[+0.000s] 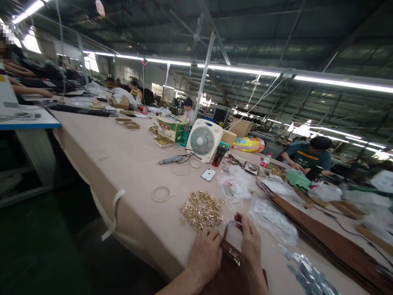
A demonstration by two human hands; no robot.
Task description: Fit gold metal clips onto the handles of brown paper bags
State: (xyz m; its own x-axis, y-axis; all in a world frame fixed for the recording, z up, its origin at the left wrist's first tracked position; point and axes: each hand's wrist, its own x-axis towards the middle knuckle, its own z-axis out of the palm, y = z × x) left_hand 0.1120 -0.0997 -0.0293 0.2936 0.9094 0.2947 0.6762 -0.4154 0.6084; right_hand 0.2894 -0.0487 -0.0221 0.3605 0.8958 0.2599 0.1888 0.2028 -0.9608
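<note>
My left hand (205,253) is closed in a loose fist, pressing down on a brown leather piece (229,268) with a small metal clasp (235,256) at the near edge of the long table (123,164). My right hand (251,241) lies alongside it, fingers curled on the brown strap (225,232) and a small silver ring at its tip. A heap of small gold metal fittings (202,209) sits just beyond my hands.
Clear plastic bags (267,215), stacked brown leather strips (325,235), a white phone (208,174), a tape roll (161,193), a white fan (204,140) and a cardboard box (170,129) lie on the table. Other people work at the far right and back.
</note>
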